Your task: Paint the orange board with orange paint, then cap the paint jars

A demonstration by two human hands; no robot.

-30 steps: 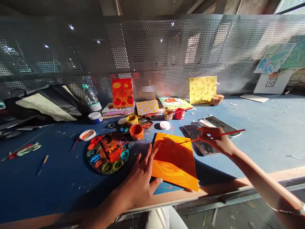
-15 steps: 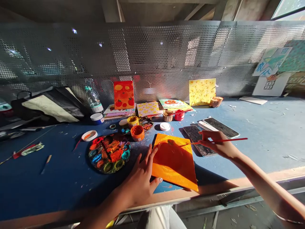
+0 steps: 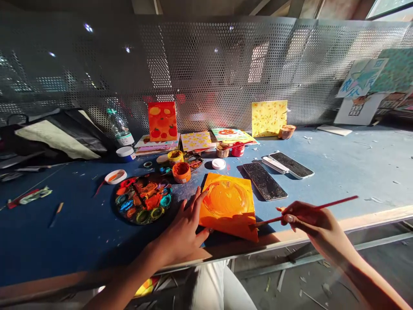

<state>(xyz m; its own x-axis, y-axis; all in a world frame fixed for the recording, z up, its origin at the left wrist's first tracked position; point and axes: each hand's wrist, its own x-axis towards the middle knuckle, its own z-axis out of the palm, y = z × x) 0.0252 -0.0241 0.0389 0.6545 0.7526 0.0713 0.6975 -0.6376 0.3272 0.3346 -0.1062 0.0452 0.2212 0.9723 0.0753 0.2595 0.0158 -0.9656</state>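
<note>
Shifted down and to the right since the earlier frame, the right hand now sits past the near right corner of the orange painted panel, out over the front edge of the tabletop. Its fingers and thumb pinch a red-handled paintbrush, whose tip reaches the panel's lower right part. The left hand lies well apart from it, fingers spread, with its fingertips and thumb against the panel's left edge and lower left corner.

That panel lies flat and slightly turned near the front edge of the tabletop, with a yellow-orange circular swirl on its surface. Just left of it is a round paint palette, crowded with wells of mixed colours. Beyond the panel's far left corner stands an open jar of orange paint, beside a jar of yellow paint. A small white lid lies beyond the far edge, and two dark rectangular slabs lie to the right.

Along the far edge of the tabletop, a painting of red fruit and a yellow painting lean upright against a perforated metal screen, with a plastic water bottle and a red paint jar nearby
</note>
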